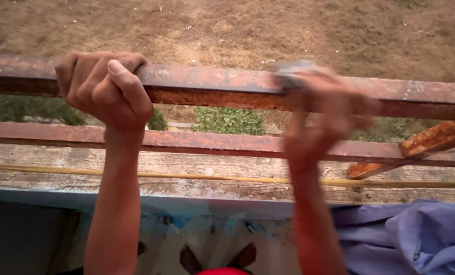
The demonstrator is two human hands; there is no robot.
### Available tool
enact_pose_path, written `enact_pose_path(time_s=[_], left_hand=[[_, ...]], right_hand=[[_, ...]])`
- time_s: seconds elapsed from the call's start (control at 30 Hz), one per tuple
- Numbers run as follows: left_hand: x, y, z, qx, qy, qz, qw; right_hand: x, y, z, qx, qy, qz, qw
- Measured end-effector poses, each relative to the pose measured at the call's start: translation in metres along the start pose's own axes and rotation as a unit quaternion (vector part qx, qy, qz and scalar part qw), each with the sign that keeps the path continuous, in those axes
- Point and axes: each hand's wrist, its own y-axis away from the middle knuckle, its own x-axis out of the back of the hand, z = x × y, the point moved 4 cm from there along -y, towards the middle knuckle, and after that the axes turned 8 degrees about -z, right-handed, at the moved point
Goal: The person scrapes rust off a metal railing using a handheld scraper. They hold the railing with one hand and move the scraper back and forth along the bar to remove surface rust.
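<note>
The right hand is smeared by motion blur, so its fingers cannot be made out clearly; they seem pressed around a small grey object of unclear shape, held against the top of the upper rusty rail, and whether they are curled tight is impossible to tell. The left hand is sharp, its fingers wrapped firmly over the same flaking, orange-brown flat metal rail, thumb folded across the front. Below the fingers run a second rusty rail and a weathered wooden ledge, with crumpled lavender cloth cut off at the lower right edge.
</note>
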Motion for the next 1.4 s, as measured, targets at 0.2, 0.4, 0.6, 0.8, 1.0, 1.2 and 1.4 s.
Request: enact_pose_path(time_s=[0.2, 0.4, 0.6, 0.8, 1.0, 1.2, 1.4], left_hand=[[0.002, 0.0, -0.002, -0.027, 0.02, -0.006, 0.999], [-0.001, 0.004, -0.002, 0.046, 0.005, -0.006, 0.999], [0.001, 0.002, 0.001, 0.045, 0.005, 0.0, 0.999], [0.005, -0.001, -0.001, 0.043, -0.01, -0.03, 0.999], [0.002, 0.005, -0.002, 0.033, 0.003, -0.024, 0.999], [-0.002, 0.005, -0.003, 0.041, 0.004, -0.012, 0.999], [0.004, 0.001, 0.001, 0.002, 0.006, -0.029, 1.0]], right_hand=[[-0.03, 0.022, -0.022, 0.058, -0.034, -0.069, 0.995], [0.052, 0.0, 0.078, -0.013, 0.04, -0.004, 0.999], [-0.032, 0.005, -0.047, -0.018, -0.124, -0.037, 0.991], [-0.068, 0.037, -0.076, 0.04, -0.098, -0.061, 0.993], [0.02, 0.002, 0.027, 0.009, -0.05, 0.006, 0.999], [0.008, 0.001, -0.008, 0.02, -0.018, -0.002, 1.0], [-0.017, 0.016, -0.029, 0.054, -0.022, -0.034, 0.998]])
